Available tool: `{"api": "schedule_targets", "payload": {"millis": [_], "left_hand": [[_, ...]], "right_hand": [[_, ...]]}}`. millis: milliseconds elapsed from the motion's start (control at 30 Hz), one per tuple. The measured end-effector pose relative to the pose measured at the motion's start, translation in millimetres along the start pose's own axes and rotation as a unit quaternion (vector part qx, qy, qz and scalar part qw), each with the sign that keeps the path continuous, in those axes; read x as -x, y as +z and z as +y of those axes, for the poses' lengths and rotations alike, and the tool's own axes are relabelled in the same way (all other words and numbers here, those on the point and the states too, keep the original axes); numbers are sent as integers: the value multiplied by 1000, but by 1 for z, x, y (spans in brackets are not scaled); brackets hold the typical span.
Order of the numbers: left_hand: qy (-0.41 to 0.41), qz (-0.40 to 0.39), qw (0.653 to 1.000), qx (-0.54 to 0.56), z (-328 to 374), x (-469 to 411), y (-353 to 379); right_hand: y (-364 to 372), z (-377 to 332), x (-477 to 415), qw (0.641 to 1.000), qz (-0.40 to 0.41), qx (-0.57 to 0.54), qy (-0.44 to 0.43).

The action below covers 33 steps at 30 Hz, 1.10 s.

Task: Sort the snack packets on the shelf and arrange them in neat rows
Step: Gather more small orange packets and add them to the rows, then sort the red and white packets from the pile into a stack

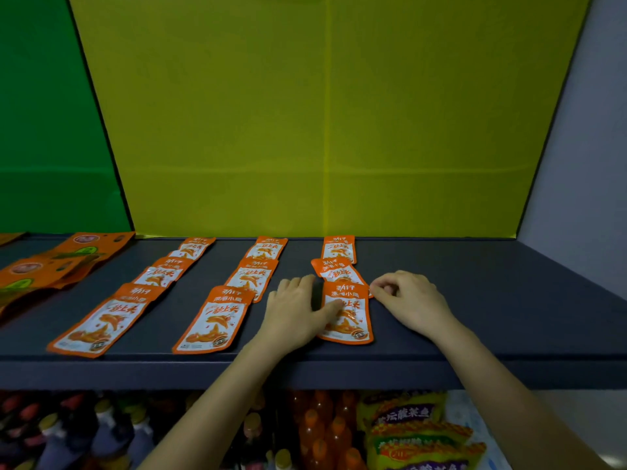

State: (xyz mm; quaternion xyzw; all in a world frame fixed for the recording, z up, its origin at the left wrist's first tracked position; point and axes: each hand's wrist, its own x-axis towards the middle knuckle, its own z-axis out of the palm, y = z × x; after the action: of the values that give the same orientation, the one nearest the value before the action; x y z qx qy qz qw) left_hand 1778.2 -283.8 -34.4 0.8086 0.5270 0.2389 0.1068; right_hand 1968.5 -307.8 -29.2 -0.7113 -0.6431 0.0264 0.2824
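- Head view, bottom of the frame: bottles (322, 432) and yellow bags (417, 432) sit on a lower level, under the shelf (101, 371).
- Left hand (295, 313) lies flat, fingers straight on the shelf, with the thumb pressing the front packet (351, 329) of the right-hand column.
- Right hand (407, 296) has its fingers curled; the tips seem to pinch that packet's upper right corner.
- Front packet lies flat near the shelf edge and overlaps the tilted middle packet (334, 271).
- Judged by look, these foil sachets are light, thin, soft and slick. They should slide easily under a flat palm, and a sealed edge or corner gives the surest pinch.
- Two more columns (215, 320) lie to the left in fair order.
- Back packet (338, 249) sits straight against the yellow panel (305, 130).
- Larger orange bags (51, 266) lie at the far left.
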Motion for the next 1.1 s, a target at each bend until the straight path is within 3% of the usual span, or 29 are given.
{"api": "schedule_targets", "payload": {"millis": [167,367,467,667,867,1100], "left_hand": [[1,-75,997,-3,2,-5,1],[5,-90,995,32,3,-6,0],[10,-35,996,76,2,1,-9],[32,168,984,-46,-30,41,-66],[-96,250,955,-125,-108,126,-137],[-245,251,903,-248,-216,268,-205]], "right_hand": [[0,-1,3,1000,-7,-22,-2],[-2,-2,5,999,5,-36,-16],[-6,-6,7,999,30,-21,-31],[-16,-58,12,989,62,-12,-136],[11,-155,30,959,29,-64,-273],[91,-289,87,913,-50,-110,-389]]}}
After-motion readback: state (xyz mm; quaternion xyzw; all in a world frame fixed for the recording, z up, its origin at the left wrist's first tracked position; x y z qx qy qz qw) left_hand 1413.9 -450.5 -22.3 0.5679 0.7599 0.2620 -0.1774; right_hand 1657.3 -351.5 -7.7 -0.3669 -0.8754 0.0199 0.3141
